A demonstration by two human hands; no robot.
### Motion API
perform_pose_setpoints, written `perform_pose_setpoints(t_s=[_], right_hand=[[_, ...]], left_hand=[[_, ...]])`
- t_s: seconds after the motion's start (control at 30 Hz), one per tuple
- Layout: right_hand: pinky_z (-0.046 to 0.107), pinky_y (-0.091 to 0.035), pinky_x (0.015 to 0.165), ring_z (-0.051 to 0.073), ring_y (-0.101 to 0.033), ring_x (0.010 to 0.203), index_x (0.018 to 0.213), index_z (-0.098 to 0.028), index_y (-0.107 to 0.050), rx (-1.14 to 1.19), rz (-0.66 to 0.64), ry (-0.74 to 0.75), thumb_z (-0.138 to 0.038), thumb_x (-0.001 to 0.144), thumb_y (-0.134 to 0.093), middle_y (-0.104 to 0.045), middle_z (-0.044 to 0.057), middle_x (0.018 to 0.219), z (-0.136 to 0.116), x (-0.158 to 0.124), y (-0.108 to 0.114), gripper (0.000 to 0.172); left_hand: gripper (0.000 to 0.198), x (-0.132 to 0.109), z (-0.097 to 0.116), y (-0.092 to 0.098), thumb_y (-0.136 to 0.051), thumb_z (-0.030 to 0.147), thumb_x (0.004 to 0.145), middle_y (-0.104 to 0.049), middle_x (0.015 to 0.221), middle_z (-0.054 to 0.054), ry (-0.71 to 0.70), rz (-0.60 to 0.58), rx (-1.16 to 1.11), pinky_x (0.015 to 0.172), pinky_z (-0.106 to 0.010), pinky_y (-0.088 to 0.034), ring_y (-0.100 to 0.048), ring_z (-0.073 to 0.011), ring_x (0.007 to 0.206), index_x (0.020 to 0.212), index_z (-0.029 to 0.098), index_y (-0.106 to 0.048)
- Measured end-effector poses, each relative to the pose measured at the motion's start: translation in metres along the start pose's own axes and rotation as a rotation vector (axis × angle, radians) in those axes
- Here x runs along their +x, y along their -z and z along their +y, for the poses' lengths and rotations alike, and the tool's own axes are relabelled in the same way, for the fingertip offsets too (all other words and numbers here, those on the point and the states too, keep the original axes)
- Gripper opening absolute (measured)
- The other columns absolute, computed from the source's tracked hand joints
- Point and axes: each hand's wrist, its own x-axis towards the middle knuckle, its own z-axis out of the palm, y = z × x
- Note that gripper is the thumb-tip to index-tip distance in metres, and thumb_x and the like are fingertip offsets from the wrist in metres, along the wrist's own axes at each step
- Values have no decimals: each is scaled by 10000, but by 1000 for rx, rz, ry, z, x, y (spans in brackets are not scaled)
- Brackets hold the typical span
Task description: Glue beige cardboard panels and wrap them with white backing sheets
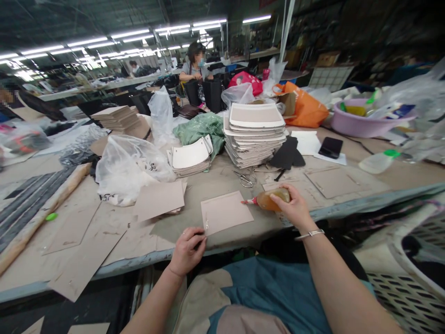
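A card (227,213) is lying on the table (219,181), between the left hand (189,249) and a bottle (273,200) (sitting in the right hand (295,207)). Scissors (247,180) are resting behind the card, a pile of boards (255,137) is standing farther back, a plastic bag (130,162) is lying left, and a phone (330,147) is lying right, before a tub (365,124).

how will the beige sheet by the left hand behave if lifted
The beige sheet is probably stiff: a similar sheet juts past the table edge unbent. It looks thin, so likely light. Its shiny streak may feel slippery or sticky.
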Motion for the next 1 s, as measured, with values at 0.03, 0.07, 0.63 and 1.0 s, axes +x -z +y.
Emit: perform_pose_setpoints(t_s=[0.03,0.07,0.63,1.0], right_hand=[[363,-456,779,221,-554,830,928,-195,-556,3,-11,4,-517,686,-621,-595,66,943,-1,0,0,408],[362,-458,775,221,-557,824,930,-196,-556,4,-35,5,-522,687,-619,-597,65,940,-2,0,2,412],[373,-439,829,231,-555,891,952,-199,-556,-3,-48,52,-469,713,-625,-592,66,967,-5,7,-3,367],[351,-465,758,218,-575,791,938,-216,-580,-74,-212,12,-509,707,-624,-623,35,883,-12,-1,31,375]], left_hand=[[75,0,0,0,-558,157,805,-618,924,-62,-1,2,3,776,-337,-498,-571,-171,863,803,195,-624],[77,1,0,0,-555,161,808,-619,924,-62,-2,2,7,774,-337,-499,-573,-171,863,805,196,-624],[80,0,0,-1,-551,194,816,-625,931,-70,9,-6,13,761,-336,-515,-585,-175,854,808,200,-630],[67,0,-1,2,-561,199,814,-620,940,-63,43,-49,-20,794,-343,-510,-585,-182,891,828,206,-626]])
